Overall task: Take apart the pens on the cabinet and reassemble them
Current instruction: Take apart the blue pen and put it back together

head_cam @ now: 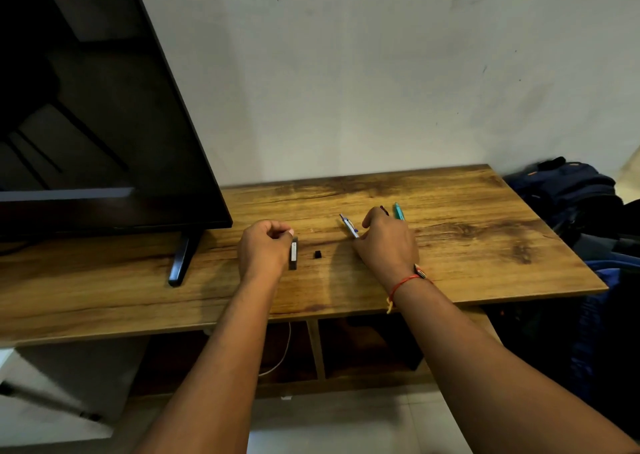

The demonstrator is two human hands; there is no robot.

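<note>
Wall (381,73): pale and a little stained, behind the television.
Television (86,107): dark screen, standing on the left part of the cabinet top on a black foot (181,259).
Cabinet (485,246): wooden top that carries the television. All the pen parts lie on it, to the right of the television.
Bag (568,190): dark blue, far right of the television, past the end of the cabinet. I cannot tell what is in it.
Left compartment (298,367): open, below the top and lower right of the television. A white cable (282,356) hangs in it.
Right compartment (363,349): open, further right of the television. The inside is dark, so I cannot tell the content.
Left hand (263,249): just right of the television foot, fingers curled, and thumb and forefinger pinch the top end of the black pen part (293,254).
Right hand (389,242): further right of the television, palm down over the pens, fingers bent. I cannot tell if they pinch anything.
Red thread (401,284): around the right wrist.
Black pen part: almost upright, with a silver clip.
White and blue pen (348,226): its near end goes under the right hand.
Green pen (399,211): just beyond the right hand.
Dark red pen (383,209): only its tip shows, beside the green pen.
Small black piece (317,254): alone on the top, between the two hands.
</note>
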